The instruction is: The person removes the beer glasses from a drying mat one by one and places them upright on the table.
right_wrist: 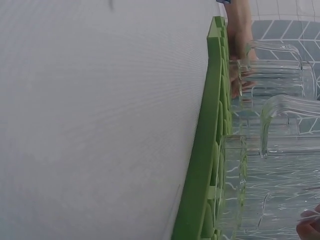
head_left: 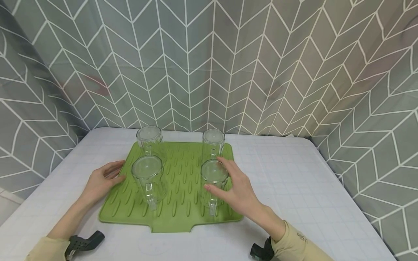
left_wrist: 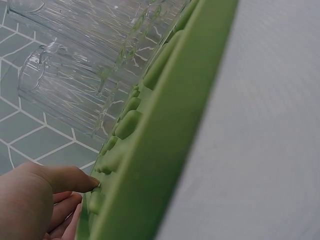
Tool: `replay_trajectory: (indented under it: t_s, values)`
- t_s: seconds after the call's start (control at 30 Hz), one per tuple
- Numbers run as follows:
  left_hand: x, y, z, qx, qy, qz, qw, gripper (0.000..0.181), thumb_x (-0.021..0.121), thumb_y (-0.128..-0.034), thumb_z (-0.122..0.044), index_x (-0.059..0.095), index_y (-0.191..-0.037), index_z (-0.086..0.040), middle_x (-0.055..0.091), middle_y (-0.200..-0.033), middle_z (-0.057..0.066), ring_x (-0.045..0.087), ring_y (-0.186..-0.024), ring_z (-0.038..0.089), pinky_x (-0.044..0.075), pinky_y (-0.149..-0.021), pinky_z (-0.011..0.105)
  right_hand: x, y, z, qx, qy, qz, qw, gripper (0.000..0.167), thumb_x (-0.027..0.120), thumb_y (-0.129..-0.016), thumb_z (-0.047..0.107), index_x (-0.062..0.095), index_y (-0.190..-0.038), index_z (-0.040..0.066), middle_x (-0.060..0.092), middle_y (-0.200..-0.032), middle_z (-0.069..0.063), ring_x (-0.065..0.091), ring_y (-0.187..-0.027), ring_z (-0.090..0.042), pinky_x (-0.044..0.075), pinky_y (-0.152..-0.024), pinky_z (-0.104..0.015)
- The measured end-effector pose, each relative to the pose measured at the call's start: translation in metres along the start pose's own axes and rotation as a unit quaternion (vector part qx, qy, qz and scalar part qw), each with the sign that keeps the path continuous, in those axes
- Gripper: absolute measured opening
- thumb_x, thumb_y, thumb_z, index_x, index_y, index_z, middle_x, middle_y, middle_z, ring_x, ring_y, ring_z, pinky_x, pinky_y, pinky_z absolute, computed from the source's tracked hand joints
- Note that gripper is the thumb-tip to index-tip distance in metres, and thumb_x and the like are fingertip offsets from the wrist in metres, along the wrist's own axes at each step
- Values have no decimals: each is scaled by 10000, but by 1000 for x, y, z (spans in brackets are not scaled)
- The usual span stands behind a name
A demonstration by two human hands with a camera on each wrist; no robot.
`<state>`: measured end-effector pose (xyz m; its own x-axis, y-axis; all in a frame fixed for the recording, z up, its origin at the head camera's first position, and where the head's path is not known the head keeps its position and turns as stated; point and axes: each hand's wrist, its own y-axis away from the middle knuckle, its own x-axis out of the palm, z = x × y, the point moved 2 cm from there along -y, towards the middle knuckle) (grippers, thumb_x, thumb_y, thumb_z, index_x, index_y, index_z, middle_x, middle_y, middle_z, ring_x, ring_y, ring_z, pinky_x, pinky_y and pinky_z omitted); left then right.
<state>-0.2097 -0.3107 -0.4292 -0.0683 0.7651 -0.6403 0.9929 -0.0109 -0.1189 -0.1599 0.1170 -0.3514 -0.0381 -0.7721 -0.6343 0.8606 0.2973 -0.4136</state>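
A green ridged drying mat (head_left: 176,217) lies on the table with several clear glass mugs on it, apparently bottom up. My left hand (head_left: 100,184) pinches the mat's left edge; its thumb (left_wrist: 75,178) rests on the upper side in the left wrist view. At the front right of the mat, my right hand (head_left: 241,188) grips a glass mug (head_left: 211,172) near its top, thumb on the near side and fingers on the far side. A fingertip (right_wrist: 310,227) shows against that mug in the right wrist view, where most of the hand is out of frame.
Another mug (head_left: 147,170) stands at the front left of the mat. Behind are a back left mug (head_left: 149,136) and a back right mug (head_left: 213,139). A white cloth covers the table (head_left: 294,181). A patterned curtain (head_left: 209,72) closes off the back and sides.
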Motion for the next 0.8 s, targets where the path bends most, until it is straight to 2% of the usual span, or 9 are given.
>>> replay_trajectory:
  t_s: [0.43,0.63,0.8]
  values:
    - [0,1,-1,43,13,-47,10000,628,694,-936,-158,419,-1446,84,433,-1469,341,484,-1296,505,443,-876,5,-2,-1,1,-67,-20,-35,10000,821,814,-807,405,454,-1459,60,604,-1275,-22,614,-1120,-179,547,-967,-449]
    - [0,1,-1,33,-3,-44,10000,629,695,-938,-167,420,-1446,82,434,-1471,336,485,-1297,502,448,-883,13,-5,-3,0,-106,38,-69,9999,808,831,-789,400,484,-1430,50,627,-1192,-9,630,-1023,-145,579,-876,-372]
    - [0,1,-2,53,-16,-54,10000,628,695,-938,-172,423,-1446,80,439,-1468,334,487,-1296,502,452,-888,20,-8,-4,-1,-77,76,-86,9999,808,842,-780,394,495,-1417,38,641,-1216,-35,645,-1042,-166,592,-878,-358]
